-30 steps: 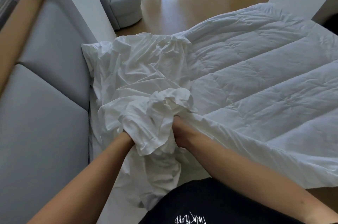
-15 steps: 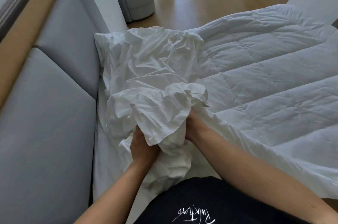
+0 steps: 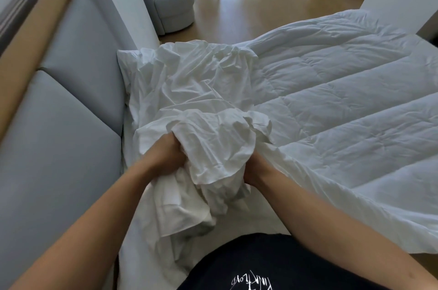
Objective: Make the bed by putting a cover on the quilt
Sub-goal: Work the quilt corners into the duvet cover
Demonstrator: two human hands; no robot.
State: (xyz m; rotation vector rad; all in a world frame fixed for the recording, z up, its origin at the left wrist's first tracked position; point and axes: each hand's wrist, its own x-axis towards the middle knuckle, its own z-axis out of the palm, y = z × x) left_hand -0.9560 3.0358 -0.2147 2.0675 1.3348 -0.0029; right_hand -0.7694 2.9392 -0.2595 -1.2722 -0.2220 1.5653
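White cover [image 3: 213,145] is bunched up: left hand [image 3: 168,155] fisted in its folds, right hand [image 3: 255,170] clutching underneath (fingers buried), forearms converging beside the quilt [image 3: 343,112].

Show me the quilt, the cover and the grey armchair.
quilt [image 3: 343,104], head view, middle of a stitched panel.
cover [image 3: 213,145], head view, its bunched-up fold.
armchair [image 3: 175,10], head view, its rounded side.

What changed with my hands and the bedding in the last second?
The left hand came out from under the bunched cover and gripped it higher up. The right hand stayed at the bunch's other side, fingers buried in cloth. The quilt stayed spread out.
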